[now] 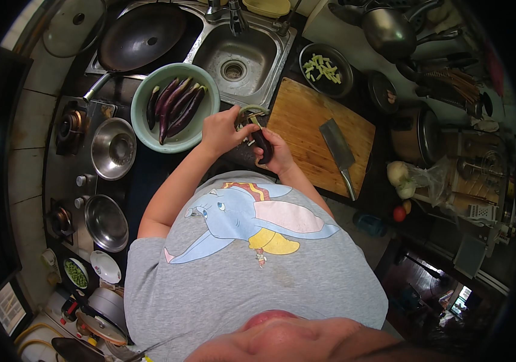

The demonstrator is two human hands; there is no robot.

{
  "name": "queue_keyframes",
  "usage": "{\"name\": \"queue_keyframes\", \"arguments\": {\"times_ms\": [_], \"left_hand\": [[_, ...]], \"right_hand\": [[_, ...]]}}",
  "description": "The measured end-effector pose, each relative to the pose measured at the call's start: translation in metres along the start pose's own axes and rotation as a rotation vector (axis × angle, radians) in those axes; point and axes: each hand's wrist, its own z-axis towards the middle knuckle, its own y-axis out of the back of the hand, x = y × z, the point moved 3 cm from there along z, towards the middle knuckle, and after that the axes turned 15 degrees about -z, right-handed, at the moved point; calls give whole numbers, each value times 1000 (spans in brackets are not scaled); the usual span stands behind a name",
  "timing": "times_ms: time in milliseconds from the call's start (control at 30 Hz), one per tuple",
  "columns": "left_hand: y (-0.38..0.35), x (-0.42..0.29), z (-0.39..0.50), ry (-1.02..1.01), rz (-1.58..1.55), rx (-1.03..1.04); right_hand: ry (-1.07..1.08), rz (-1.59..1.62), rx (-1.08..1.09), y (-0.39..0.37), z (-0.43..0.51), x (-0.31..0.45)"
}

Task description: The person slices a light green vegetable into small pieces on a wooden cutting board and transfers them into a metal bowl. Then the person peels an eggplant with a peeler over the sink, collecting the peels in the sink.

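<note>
My left hand (220, 130) grips what looks like a green-framed vegetable peeler (253, 108), near the top of a dark purple eggplant (264, 148). Around that eggplant, my right hand (281, 153) is closed, and a pale strip shows at its far end. Small pale scraps lie on the dark counter under my hands. To the left, a pale green basin (136, 106) holds several long purple eggplants (185, 106). On the right is a wooden cutting board (294, 117), with a cleaver (337, 145) flat on it.
A steel sink (262, 68) lies ahead, with a wok (142, 40) over its left side. Pale green cut strips (323, 72) sit in a round metal pan (304, 72). Two steel bowls (113, 149) stand by the gas stove (70, 126). A lidded pot (414, 135) stands right.
</note>
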Motion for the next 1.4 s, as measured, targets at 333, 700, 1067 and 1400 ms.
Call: {"name": "queue_keyframes", "arguments": {"times_ms": [333, 700, 1067, 1400], "left_hand": [[3, -13, -1, -123, 40, -106], [-5, -27, -10, -144, 87, -108], [-7, -36, -13, -51, -199, -227], [-29, -6, -20, 240, -878, -280]], "right_hand": [[10, 12, 30, -12, -4, 8], [51, 64, -13, -22, -7, 12], [118, 63, -73, -20, -6, 16], [134, 111, -109, -5, -2, 13]]}}
